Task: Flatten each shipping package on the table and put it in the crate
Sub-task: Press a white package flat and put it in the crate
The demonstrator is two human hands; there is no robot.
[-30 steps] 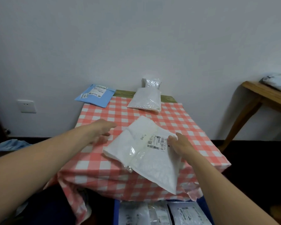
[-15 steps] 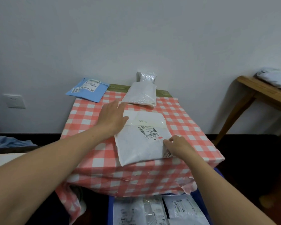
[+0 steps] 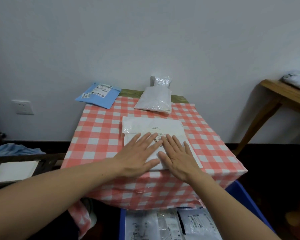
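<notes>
We are pressing our left hand [image 3: 137,155] and right hand [image 3: 177,157] side by side, fingers straight and spread, flat on the white package [image 3: 152,126], which is lying near the front of the checked table [image 3: 97,135]. Behind it, a pebbly white bag [image 3: 154,101] and a blue mailer [image 3: 98,96] are lying at the far edge. Below us, the blue crate [image 3: 242,194] is holding flat packages [image 3: 151,226].

Left grip [image 3: 137,156], right grip [image 3: 178,158]: flat, side-by-side.
</notes>
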